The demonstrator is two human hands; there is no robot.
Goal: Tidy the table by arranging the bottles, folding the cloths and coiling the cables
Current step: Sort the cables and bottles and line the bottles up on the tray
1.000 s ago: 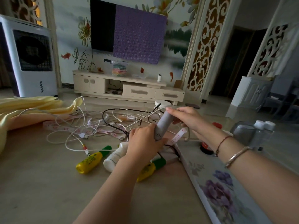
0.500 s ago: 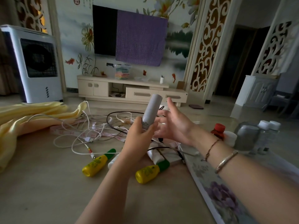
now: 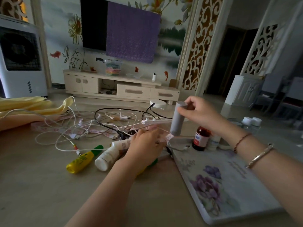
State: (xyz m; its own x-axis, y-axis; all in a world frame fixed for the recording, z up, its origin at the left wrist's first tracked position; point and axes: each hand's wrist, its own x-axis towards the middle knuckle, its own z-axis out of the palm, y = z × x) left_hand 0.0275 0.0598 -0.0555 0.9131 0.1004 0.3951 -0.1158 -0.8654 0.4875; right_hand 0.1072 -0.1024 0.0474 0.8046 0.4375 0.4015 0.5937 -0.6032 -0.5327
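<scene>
While your right hand (image 3: 199,114) pinches the flat top of the grey bottle (image 3: 177,119) between thumb and fingertips, that smooth matte cylinder stands nearly upright right of the frame's centre, tilted a little, its foot above the far edge of the floral tray (image 3: 229,185). I cannot tell whether the foot touches anything. Your left hand (image 3: 146,145) lies just left of it and lower, knuckles up, fingers reaching into the tangle of cables (image 3: 91,126); the motion blur there hides whether it grasps anything.

The cables spread across the middle of the frame: thin white cords in loose loops, one thicker black cord arching over them, and a pale printed measuring tape (image 3: 68,131) woven flat through them. At the near edge of the tangle a glossy yellow bottle (image 3: 82,160) with a green cap lies on its side, and just right of it a white plastic bottle (image 3: 106,157) lies tipped over beside a white tube (image 3: 121,143). Your left wrist covers another green-capped item.

Right of the grey bottle a small brown bottle (image 3: 200,139) with a red cap and a white label stands upright at the tray's far edge, a low white container (image 3: 214,142) touching its side. Further right two clear bottles with white caps (image 3: 250,121) stand together. The tray is a smooth rectangular board with rounded corners, printed with purple flowers.

At the left edge a soft yellow cloth (image 3: 29,106) lies crumpled in long folds on the beige table (image 3: 41,185).
</scene>
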